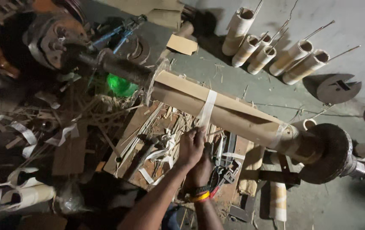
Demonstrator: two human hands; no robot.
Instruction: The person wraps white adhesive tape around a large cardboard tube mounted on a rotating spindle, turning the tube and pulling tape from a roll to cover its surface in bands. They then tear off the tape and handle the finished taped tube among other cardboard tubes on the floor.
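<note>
A long cardboard-wrapped roll point(237, 115) lies slantwise on a spindle, from a dark shaft at the left to a round dark flange point(331, 151) at the right. A white tape strip point(208, 104) runs over the roll's middle and hangs down its near side. My left hand point(190, 147) is just below the roll, fingers closed on the tape's lower end. My right hand point(203, 168), with coloured bands on its wrist, is tucked against and partly under the left hand, so its fingers are hidden.
A rusty motor-like wheel point(52, 38) stands at the far left, with a green object point(120, 85) beneath the shaft. Several cardboard tubes with metal rods point(295, 55) lean on the wall. Below the roll, a wooden board point(133, 127) holds strips, scraps and metal tools point(227, 164).
</note>
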